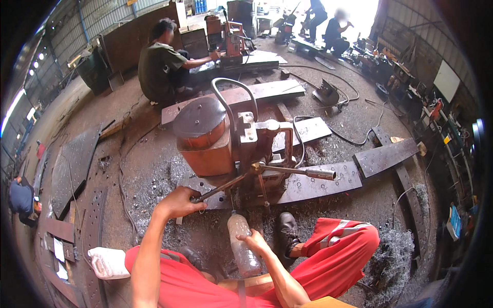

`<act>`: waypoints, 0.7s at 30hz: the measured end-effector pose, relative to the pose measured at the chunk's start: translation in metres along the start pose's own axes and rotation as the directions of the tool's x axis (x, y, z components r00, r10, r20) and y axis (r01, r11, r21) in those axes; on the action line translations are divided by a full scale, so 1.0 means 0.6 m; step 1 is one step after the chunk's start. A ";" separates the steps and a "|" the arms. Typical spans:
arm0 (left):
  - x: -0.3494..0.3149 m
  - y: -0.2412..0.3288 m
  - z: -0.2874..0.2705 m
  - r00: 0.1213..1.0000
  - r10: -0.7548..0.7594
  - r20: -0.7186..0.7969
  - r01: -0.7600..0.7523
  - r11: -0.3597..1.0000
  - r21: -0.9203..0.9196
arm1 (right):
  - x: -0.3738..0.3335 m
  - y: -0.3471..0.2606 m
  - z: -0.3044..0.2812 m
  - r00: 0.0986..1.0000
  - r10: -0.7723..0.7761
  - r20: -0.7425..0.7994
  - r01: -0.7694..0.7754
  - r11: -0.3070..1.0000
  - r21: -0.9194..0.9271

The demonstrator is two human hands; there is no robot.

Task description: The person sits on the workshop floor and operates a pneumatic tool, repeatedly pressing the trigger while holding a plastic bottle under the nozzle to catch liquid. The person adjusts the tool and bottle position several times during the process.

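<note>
Right hand [256, 243] wrapped round bottle [240, 255] mid-body, from its right side. Bottle below drill [208, 146], nozzle away from wearer, long axis leaning slightly left. Left hand [176, 204] grasping lever [222, 188].

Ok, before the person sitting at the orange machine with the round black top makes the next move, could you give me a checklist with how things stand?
1. Left hand gripping the dark, rod-shaped metal lever: ok, wrapped around its end.
2. Right hand holding the clear, cylindrical plastic bottle: ok.
3. Orange metal machine with a round black top standing on the long grey steel plate: ok.
4. Bottle's narrow end touching the machine: cannot tell; it points toward it.
5. Silvery, curled metal shavings cleared away: not ok, they lie scattered around.
6. Machine stopped: cannot tell from this still view.
</note>
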State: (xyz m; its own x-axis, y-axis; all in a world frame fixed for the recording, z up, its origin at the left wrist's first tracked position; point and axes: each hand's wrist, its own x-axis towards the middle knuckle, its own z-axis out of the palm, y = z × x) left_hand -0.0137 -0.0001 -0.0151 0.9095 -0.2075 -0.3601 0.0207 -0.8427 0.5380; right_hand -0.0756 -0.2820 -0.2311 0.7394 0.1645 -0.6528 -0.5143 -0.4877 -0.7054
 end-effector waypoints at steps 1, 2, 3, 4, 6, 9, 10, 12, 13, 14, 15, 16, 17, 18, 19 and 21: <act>0.001 0.004 -0.001 1.000 -0.016 0.011 0.016 1.000 -0.006 | 0.002 0.000 -0.008 0.999 0.019 0.041 -0.019 1.000 0.016; -0.003 0.001 -0.001 1.000 -0.011 -0.002 0.011 1.000 -0.007 | 0.001 -0.003 -0.006 0.995 0.035 0.094 -0.038 0.999 0.033; -0.006 -0.003 0.000 1.000 -0.006 -0.015 0.006 1.000 -0.009 | -0.005 -0.007 -0.003 0.996 0.040 0.075 -0.042 0.999 0.024; -0.007 -0.007 0.000 1.000 0.000 -0.029 0.000 1.000 -0.011 | -0.002 -0.008 0.002 0.997 0.033 0.070 -0.034 0.999 0.017; -0.002 -0.016 0.006 1.000 0.011 -0.023 -0.011 1.000 0.003 | -0.007 -0.008 0.003 0.998 0.034 0.048 -0.034 0.999 0.004; -0.003 -0.020 0.007 0.999 0.016 -0.030 -0.016 1.000 0.006 | -0.013 -0.015 0.002 0.996 0.050 0.072 -0.051 0.999 0.016; -0.006 -0.018 0.004 0.999 0.014 -0.035 -0.014 1.000 0.006 | -0.006 -0.008 0.007 0.997 0.041 0.063 -0.041 0.999 0.004; 0.002 -0.014 0.007 0.999 0.034 -0.032 -0.033 0.999 0.013 | 0.006 0.008 0.007 0.999 0.031 0.023 -0.031 0.999 -0.016; 0.007 -0.011 0.008 0.999 0.044 -0.030 -0.044 0.999 0.016 | 0.012 0.018 0.004 0.999 0.030 0.011 -0.030 0.999 -0.015; 0.003 -0.010 0.005 0.999 0.032 -0.027 -0.031 0.999 0.023 | 0.008 0.015 0.007 1.000 0.026 0.014 -0.025 1.000 -0.016; -0.002 -0.007 0.002 0.999 0.020 -0.025 -0.019 0.999 0.029 | 0.006 0.012 0.009 1.000 0.022 0.016 -0.021 1.000 -0.017; -0.006 -0.006 0.000 1.000 0.009 -0.022 -0.008 0.999 0.035 | 0.005 0.009 0.011 0.999 0.020 0.029 -0.019 1.000 -0.021; -0.005 -0.009 0.000 1.000 0.016 -0.022 -0.015 0.999 0.034 | 0.005 0.008 0.009 0.999 0.019 0.036 -0.018 0.999 -0.026; -0.003 -0.014 0.002 1.000 0.023 -0.021 -0.022 0.999 0.034 | 0.005 0.007 0.008 0.999 0.019 0.043 -0.017 0.999 -0.031; -0.003 -0.017 0.003 0.999 0.030 -0.021 -0.029 0.999 0.033 | 0.004 0.006 0.008 0.999 0.018 0.044 -0.017 1.000 -0.026; -0.001 -0.016 0.005 0.999 0.032 -0.025 -0.032 0.999 0.021 | 0.003 0.007 0.005 0.999 0.022 0.042 -0.022 1.000 -0.017</act>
State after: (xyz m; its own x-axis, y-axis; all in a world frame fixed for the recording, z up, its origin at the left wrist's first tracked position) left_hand -0.0157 0.0065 -0.0226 0.9197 -0.2223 -0.3236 -0.0169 -0.8459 0.5331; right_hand -0.0779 -0.2812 -0.2360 0.7086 0.1897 -0.6796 -0.5226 -0.5060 -0.6862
